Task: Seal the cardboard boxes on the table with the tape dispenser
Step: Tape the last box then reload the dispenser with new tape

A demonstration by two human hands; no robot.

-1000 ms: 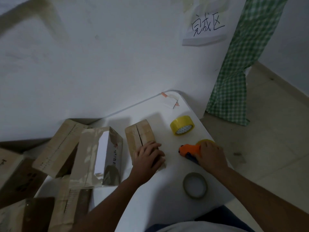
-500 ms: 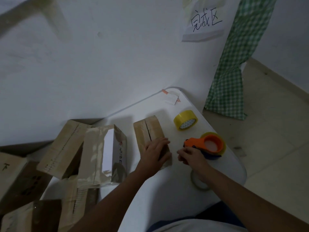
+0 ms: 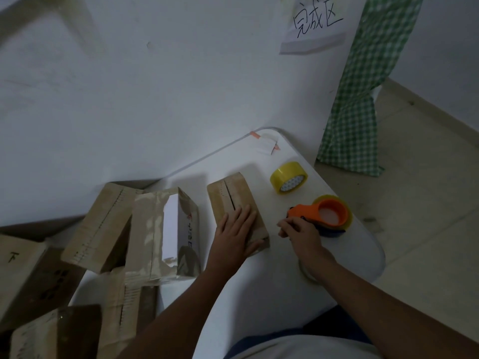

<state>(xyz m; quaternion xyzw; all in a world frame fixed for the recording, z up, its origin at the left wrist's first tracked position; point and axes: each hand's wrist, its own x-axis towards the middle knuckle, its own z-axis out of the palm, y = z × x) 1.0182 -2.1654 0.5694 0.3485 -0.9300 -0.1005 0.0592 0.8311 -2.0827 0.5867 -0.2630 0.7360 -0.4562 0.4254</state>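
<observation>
Nearest, the left hand point(image 3: 237, 235) lies flat with straight fingers on the small brown cardboard box point(image 3: 234, 203) on the white table point(image 3: 259, 294). Beside it, the right hand point(image 3: 298, 230) curls its fingers at the orange tape dispenser point(image 3: 322, 216), pinching near its front. Farther back sits a loose yellow tape roll point(image 3: 289, 181).

1 head view, looking down, table point(image 3: 259, 294) near
</observation>
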